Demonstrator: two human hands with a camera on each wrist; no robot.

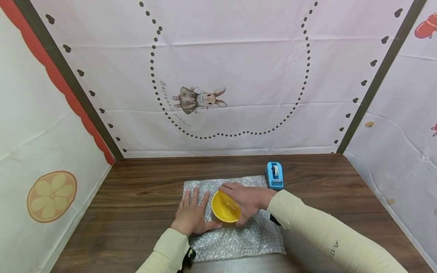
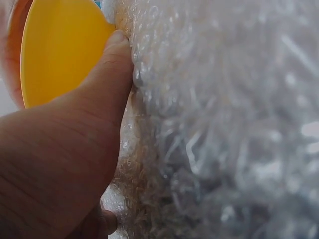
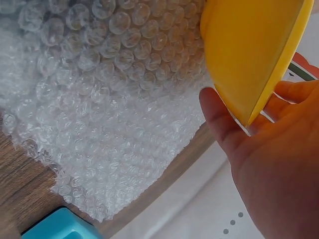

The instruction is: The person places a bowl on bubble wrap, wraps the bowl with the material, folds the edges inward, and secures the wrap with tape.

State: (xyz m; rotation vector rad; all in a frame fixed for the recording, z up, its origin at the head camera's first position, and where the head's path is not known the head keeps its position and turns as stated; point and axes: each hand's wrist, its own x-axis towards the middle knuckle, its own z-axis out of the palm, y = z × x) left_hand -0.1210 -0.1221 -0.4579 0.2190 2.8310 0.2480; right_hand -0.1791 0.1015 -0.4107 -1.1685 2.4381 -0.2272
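A yellow bowl (image 1: 223, 207) stands upright, mouth up, on a sheet of bubble wrap (image 1: 239, 242). My right hand (image 1: 250, 199) grips the bowl from its right side, fingers round the far rim and thumb toward the near side. Spread flat on the left part of the sheet is my left hand (image 1: 192, 218), its thumb reaching to the foot of the bowl. In the left wrist view that thumb lies on the wrap right beside the yellow bowl (image 2: 65, 50). The right wrist view shows fingers against the outer wall of the bowl (image 3: 244, 55).
A blue tape dispenser (image 1: 274, 175) with a roll in it stands at the far right corner of the bubble wrap. The dark wooden table (image 1: 136, 212) runs back to a printed cloth wall (image 1: 239, 76), with further cloth walls at left and right.
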